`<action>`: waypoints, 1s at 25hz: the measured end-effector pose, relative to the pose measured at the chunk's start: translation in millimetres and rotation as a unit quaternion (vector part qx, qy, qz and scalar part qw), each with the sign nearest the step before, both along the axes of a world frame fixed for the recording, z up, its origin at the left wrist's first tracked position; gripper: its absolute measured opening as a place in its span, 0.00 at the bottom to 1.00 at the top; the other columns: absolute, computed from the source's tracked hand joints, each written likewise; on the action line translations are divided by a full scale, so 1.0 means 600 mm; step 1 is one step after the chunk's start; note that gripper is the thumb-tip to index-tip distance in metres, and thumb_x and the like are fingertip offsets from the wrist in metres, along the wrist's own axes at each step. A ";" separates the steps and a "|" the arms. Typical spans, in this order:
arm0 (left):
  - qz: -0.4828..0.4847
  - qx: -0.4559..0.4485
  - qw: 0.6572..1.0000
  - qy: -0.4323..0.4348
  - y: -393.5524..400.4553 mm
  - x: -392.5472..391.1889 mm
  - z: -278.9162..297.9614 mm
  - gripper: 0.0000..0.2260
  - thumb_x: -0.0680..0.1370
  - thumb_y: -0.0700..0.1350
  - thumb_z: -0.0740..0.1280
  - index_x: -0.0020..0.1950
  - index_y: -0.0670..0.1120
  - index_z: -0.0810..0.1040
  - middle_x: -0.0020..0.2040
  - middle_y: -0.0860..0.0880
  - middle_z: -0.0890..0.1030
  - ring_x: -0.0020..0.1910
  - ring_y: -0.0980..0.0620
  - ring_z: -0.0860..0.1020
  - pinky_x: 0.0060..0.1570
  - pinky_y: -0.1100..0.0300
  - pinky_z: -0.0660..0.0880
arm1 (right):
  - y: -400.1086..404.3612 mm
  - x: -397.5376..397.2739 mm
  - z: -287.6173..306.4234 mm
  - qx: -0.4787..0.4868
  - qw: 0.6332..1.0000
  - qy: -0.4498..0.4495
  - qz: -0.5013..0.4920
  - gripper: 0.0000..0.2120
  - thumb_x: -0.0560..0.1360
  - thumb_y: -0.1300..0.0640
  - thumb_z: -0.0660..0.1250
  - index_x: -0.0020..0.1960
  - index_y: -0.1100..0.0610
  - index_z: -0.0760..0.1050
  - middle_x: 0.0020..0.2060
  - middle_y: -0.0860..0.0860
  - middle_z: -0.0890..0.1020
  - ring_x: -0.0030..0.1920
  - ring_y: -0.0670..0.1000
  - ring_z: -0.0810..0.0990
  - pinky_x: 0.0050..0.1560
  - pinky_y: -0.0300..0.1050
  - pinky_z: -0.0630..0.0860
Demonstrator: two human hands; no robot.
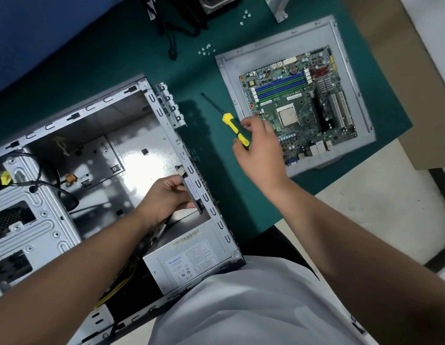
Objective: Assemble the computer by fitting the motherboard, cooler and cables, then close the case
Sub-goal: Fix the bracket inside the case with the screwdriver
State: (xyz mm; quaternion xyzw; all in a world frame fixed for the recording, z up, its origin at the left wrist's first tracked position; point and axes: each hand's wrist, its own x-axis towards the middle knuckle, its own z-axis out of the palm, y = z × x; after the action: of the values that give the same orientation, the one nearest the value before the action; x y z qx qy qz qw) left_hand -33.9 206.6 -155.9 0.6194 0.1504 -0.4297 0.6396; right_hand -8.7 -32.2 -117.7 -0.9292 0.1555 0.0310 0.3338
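1. The task looks to be at an early stage. The case (97,145) lies open on its side on the green counter (131,56), and its main bay is bare metal with no board in it.
2. The motherboard (301,100) is still outside, resting on the grey side panel (231,78) to the right of the case, well apart from the bay.
3. A power supply (189,262) already sits in the near corner of the case, and loose cables (54,185) hang at the left end.
4. Small groups of screws (206,50) wait on the counter beyond the board. No cooler can be told for sure.
5. Left to do, by my judgement: seat the board, fit the cooler, plug cables, close the panel.
6. The left hand (166,197) reaches into the case, its fingers curled round a small dark bracket at the right wall.
7. The right hand (261,148) hovers over the counter between case and board, fingers gripping a yellow-and-green screwdriver (235,130) with its tip pointing away.
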 end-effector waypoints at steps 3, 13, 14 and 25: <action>-0.006 -0.007 1.000 -0.008 -0.002 0.002 0.007 0.11 0.76 0.23 0.66 0.47 0.37 0.83 0.41 0.41 0.87 0.37 0.49 0.86 0.39 0.62 0.81 | -0.014 -0.004 0.049 0.060 0.992 -0.110 -0.013 0.19 0.77 0.57 0.70 0.66 0.58 0.74 0.57 0.54 0.79 0.52 0.54 0.80 0.51 0.55 0.81; -0.019 -0.013 1.000 -0.021 -0.003 0.000 0.011 0.17 0.76 0.24 0.67 0.39 0.44 0.87 0.40 0.41 0.87 0.36 0.49 0.85 0.39 0.63 0.81 | -0.001 0.005 0.072 0.024 0.994 -0.084 0.064 0.25 0.80 0.56 0.68 0.73 0.55 0.63 0.47 0.57 0.83 0.40 0.61 0.83 0.43 0.57 0.81; -0.019 -0.009 1.000 -0.018 -0.002 0.001 0.009 0.17 0.76 0.24 0.67 0.39 0.44 0.87 0.40 0.41 0.87 0.36 0.49 0.85 0.39 0.62 0.81 | -0.008 0.005 0.066 0.045 0.995 -0.075 0.039 0.26 0.79 0.57 0.68 0.73 0.53 0.62 0.44 0.55 0.83 0.39 0.58 0.83 0.42 0.55 0.81; -0.008 0.036 0.999 -0.011 -0.001 -0.002 0.002 0.05 0.76 0.25 0.68 0.50 0.27 0.79 0.41 0.41 0.86 0.37 0.48 0.85 0.39 0.60 0.81 | -0.065 -0.056 -0.033 0.417 0.855 0.068 -0.300 0.31 0.79 0.61 0.71 0.75 0.50 0.59 0.53 0.56 0.85 0.46 0.56 0.88 0.47 0.47 0.84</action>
State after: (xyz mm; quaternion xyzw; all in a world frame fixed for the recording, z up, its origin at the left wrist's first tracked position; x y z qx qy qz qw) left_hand -35.0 205.9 -154.7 0.6475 0.1536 -0.4228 0.6151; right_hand -42.2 -70.9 -137.6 -0.6070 0.4214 0.0544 0.6716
